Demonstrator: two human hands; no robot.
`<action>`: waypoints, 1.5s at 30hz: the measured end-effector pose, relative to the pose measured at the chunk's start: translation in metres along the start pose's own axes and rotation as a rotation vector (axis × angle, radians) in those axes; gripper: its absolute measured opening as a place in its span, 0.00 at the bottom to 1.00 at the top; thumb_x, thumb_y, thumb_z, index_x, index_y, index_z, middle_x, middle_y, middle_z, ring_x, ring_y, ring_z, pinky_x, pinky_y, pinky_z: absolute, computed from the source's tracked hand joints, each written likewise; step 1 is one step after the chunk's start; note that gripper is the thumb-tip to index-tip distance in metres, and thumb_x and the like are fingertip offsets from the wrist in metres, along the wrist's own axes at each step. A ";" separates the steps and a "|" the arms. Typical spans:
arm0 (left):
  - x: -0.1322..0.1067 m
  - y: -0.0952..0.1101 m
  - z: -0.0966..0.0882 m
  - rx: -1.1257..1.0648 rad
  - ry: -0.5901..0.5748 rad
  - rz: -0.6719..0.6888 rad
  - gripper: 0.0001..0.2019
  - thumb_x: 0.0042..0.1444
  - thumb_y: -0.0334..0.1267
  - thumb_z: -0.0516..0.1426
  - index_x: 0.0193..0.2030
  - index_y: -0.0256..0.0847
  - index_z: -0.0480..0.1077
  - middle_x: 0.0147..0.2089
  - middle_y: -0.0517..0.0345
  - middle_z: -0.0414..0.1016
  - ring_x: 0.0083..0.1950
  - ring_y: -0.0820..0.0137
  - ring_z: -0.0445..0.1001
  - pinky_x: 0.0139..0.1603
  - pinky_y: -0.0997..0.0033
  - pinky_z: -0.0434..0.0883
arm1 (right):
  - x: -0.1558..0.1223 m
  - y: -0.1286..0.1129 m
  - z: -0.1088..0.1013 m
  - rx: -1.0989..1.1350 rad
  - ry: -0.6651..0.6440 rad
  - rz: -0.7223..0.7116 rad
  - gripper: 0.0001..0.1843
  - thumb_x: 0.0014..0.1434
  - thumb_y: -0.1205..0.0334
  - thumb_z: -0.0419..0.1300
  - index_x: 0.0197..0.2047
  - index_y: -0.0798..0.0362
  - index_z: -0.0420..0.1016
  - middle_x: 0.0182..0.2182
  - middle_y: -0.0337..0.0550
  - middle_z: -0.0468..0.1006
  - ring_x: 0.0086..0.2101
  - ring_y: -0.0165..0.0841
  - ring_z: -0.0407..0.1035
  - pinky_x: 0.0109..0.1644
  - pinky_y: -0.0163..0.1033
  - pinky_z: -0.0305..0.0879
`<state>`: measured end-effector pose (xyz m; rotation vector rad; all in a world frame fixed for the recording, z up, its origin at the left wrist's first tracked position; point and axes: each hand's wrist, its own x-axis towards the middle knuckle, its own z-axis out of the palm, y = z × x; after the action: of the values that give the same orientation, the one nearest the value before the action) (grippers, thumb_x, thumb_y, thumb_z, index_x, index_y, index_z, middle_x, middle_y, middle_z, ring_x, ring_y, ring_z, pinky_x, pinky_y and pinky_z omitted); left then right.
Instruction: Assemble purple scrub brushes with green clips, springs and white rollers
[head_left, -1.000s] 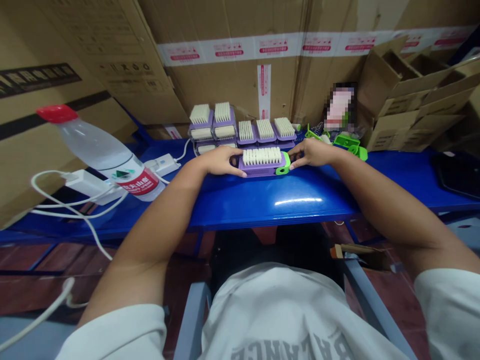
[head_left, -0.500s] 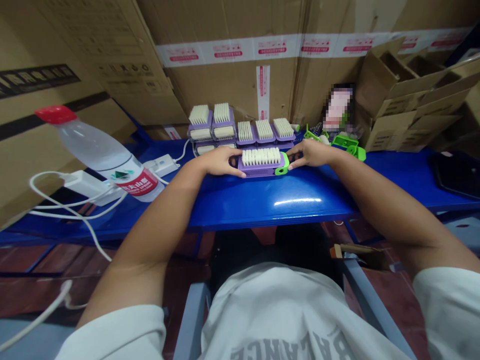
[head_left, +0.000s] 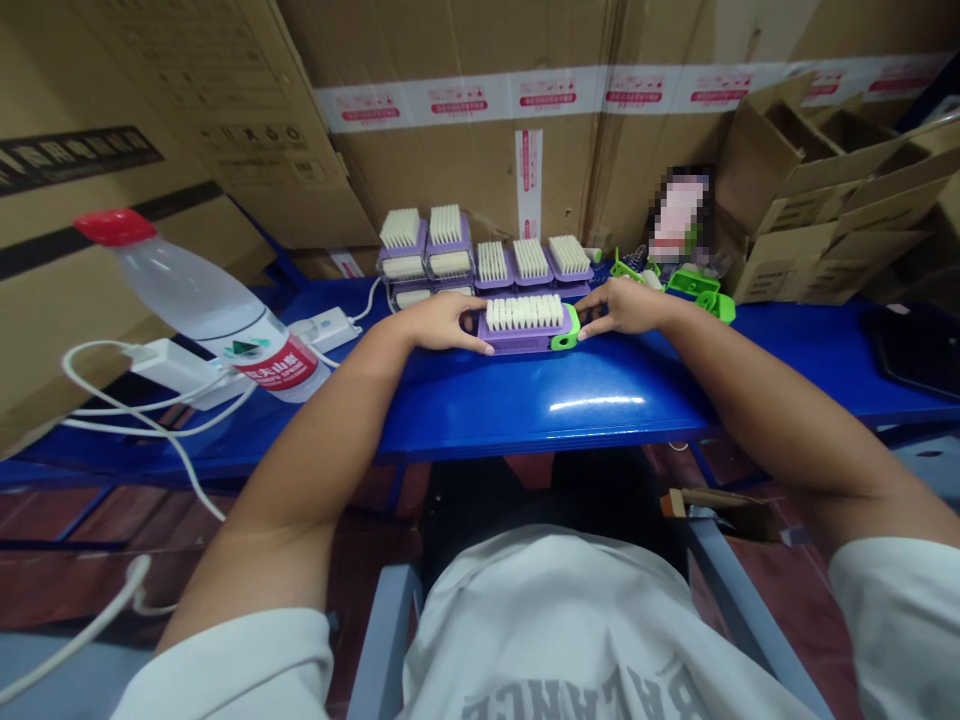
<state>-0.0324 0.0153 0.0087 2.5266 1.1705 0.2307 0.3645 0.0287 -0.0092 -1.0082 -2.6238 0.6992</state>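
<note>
A purple scrub brush (head_left: 523, 342) with white bristles facing up lies lengthwise on the blue table. My left hand (head_left: 448, 322) grips its left end between thumb and fingers. At the other end sits a bright green cap (head_left: 567, 335), and my right hand (head_left: 616, 307) pinches it with thumb and fingertips. Behind the brush stand several more purple brushes (head_left: 528, 258) in a row, bristles up. Farther left, a stack of purple brush pieces (head_left: 427, 245) has white rollers and wire frames.
Green plastic parts (head_left: 697, 288) lie right of my right hand, below a pixelated phone-like object (head_left: 680, 212). Cardboard boxes (head_left: 817, 200) stand at the right. On the left are a red-capped bottle (head_left: 217, 305), a white power strip (head_left: 180, 372) and cables. A dark object (head_left: 922, 345) rests far right.
Almost nothing differs. The whole view has shifted very slightly, and both hands keep their hold on the brush.
</note>
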 end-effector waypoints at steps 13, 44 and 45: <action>-0.001 0.000 0.000 0.014 -0.001 -0.006 0.46 0.49 0.71 0.74 0.71 0.49 0.84 0.51 0.50 0.89 0.49 0.51 0.85 0.50 0.58 0.73 | 0.001 0.004 0.001 -0.013 -0.003 -0.014 0.37 0.62 0.28 0.78 0.58 0.52 0.96 0.38 0.46 0.90 0.35 0.39 0.74 0.45 0.46 0.64; -0.001 0.005 -0.002 0.013 -0.034 -0.029 0.46 0.49 0.71 0.72 0.69 0.45 0.84 0.50 0.49 0.86 0.49 0.51 0.83 0.50 0.59 0.75 | 0.000 -0.005 0.001 -0.005 0.022 0.023 0.32 0.61 0.33 0.79 0.51 0.53 0.96 0.36 0.45 0.89 0.33 0.35 0.70 0.43 0.45 0.64; -0.001 0.005 -0.002 0.015 -0.035 -0.030 0.46 0.49 0.72 0.72 0.69 0.45 0.83 0.50 0.49 0.86 0.49 0.51 0.83 0.50 0.59 0.75 | 0.000 -0.004 0.001 -0.003 0.024 0.011 0.32 0.61 0.32 0.79 0.51 0.52 0.96 0.36 0.45 0.89 0.33 0.35 0.70 0.42 0.44 0.64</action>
<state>-0.0302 0.0120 0.0122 2.5142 1.1998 0.1704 0.3615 0.0261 -0.0084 -1.0261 -2.6015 0.6812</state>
